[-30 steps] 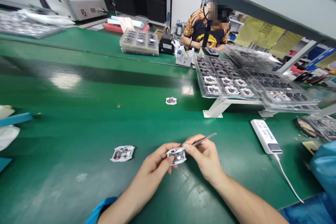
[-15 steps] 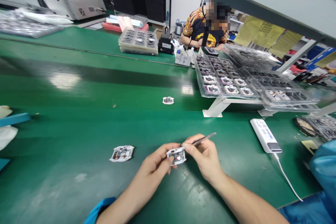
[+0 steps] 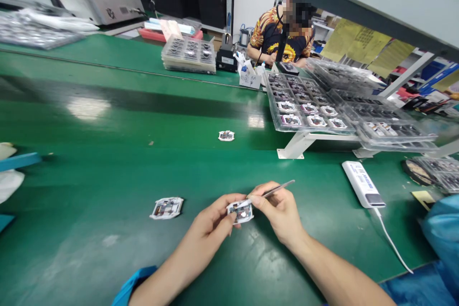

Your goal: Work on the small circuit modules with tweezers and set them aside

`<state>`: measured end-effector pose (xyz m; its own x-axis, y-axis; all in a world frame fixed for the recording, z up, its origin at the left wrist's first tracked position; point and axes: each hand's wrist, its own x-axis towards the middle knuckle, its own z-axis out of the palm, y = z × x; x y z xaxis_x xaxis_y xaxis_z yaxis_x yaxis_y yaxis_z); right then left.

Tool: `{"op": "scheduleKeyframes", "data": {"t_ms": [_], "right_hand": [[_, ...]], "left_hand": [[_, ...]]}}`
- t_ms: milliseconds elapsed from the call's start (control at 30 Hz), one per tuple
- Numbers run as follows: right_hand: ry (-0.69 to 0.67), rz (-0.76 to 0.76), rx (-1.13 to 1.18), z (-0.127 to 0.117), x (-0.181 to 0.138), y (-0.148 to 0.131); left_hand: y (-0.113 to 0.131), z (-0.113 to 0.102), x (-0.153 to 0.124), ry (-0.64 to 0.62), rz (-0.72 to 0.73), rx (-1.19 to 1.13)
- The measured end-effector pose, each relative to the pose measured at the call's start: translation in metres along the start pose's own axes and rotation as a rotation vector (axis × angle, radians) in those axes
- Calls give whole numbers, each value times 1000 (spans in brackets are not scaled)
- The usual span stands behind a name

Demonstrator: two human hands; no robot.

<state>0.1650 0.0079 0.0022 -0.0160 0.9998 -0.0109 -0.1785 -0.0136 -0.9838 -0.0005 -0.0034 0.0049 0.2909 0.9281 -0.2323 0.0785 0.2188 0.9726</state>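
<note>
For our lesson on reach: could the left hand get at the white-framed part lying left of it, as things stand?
Probably yes: nothing visible stands between the left hand and the lying part, though that hand holds another white-framed part.

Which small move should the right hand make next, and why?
Probably guide the tweezer-like tool gently along the upper edge: the right hand holds its tip over the white-framed circuit module, which the left hand grips.

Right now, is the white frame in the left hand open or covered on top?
Open: parts show inside the white frame that the left hand holds; its underside is hidden.
</note>
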Motion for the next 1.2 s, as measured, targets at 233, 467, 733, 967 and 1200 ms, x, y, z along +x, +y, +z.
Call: {"op": "scheduleKeyframes", "data": {"t_ms": [233, 467, 733, 967, 1200], "right_hand": [[-7, -32, -7, -1, 0, -1], [-2, -35, -22, 0, -1, 2], [101, -69, -74, 0, -3, 5], [65, -82, -76, 1, -5, 7], [-6, -136, -30, 2, -6, 7]], "left_hand": [[2, -4, -1, -12, -19, -34], [1, -4, 0, 16, -15, -32], [4, 0, -2, 99, -97, -279], [7, 4, -6, 69, -104, -290], [7, 4, -3, 83, -103, -267]]}}
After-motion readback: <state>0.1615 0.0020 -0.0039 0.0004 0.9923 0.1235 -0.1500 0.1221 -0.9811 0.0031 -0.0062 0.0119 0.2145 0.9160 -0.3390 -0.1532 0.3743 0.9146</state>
